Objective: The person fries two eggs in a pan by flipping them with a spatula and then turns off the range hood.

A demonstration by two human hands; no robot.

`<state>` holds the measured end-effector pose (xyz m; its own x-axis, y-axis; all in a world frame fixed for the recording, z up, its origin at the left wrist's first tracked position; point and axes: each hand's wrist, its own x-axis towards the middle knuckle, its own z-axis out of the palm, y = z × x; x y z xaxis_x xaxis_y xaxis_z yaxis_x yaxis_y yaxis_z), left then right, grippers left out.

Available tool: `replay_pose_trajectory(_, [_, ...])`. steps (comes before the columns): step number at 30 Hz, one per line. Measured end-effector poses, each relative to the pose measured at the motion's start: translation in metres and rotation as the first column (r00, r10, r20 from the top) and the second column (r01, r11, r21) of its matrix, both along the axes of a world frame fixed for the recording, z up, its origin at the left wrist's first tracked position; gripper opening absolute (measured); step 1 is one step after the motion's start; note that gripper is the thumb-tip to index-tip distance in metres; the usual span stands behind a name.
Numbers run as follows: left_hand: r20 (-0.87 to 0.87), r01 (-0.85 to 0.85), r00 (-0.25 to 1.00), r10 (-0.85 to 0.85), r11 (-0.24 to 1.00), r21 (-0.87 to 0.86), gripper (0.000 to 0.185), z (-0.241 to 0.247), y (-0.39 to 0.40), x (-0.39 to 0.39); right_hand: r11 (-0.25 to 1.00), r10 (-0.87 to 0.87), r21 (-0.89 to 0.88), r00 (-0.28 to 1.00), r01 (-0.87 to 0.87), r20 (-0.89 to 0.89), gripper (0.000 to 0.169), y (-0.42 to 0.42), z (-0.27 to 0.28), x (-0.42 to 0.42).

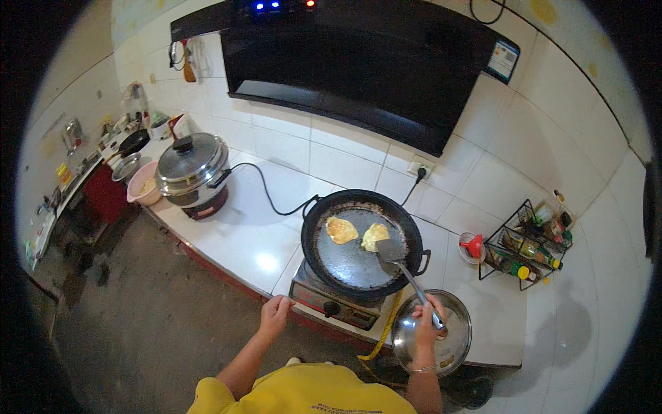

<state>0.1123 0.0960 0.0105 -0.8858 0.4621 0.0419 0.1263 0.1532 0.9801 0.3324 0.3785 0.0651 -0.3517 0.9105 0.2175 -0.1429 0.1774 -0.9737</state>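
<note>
My right hand (428, 313) grips the handle of a metal spatula (411, 277). The spatula's blade rests in a black two-handled pan (310, 253), against the lower right edge of a fried egg (373, 235). To the left in the same pan lies another fried egg (341, 231), its top browned in patches. Beneath the pan stands a gas stove (336, 305) with a black knob on its front. My left hand (278, 309), fingers curled in with nothing visible in them, is at the counter's front edge, left of the stove.
A glass lid (455, 341) lies under my right hand. Rightward stand a red funnel (471, 246) in a container and a wire rack (522, 248) of bottles. A lidded electric pot (191, 165) and pink basin (145, 186) stand left. A black range hood (341, 67) hangs above; a yellow hose (389, 326) runs down.
</note>
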Motion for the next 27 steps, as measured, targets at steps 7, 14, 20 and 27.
replay_pose_trajectory(7, [0.01,-0.021,1.0,0.021,1.0,0.014,0.026,0.009,-0.002,0.003,1.0,0.001,0.017,1.0,-0.001,0.003,0.027,-0.008,0.012,0.004])
replay_pose_trajectory(14, [0.01,-0.016,1.0,0.016,1.0,0.021,0.028,0.004,-0.008,0.003,0.998,-0.004,0.066,0.999,0.001,0.047,0.022,-0.016,0.021,0.01])
replay_pose_trajectory(20, [0.03,0.011,0.999,-0.012,0.999,0.039,0.029,0.0,-0.004,0.005,0.996,0.027,0.082,0.999,-0.029,0.024,0.029,-0.02,0.021,0.018])
replay_pose_trajectory(27, [-0.009,0.035,0.999,-0.034,0.997,0.065,0.03,0.003,-0.005,0.005,0.999,0.037,0.023,0.996,-0.039,0.08,0.03,-0.017,0.018,0.007])
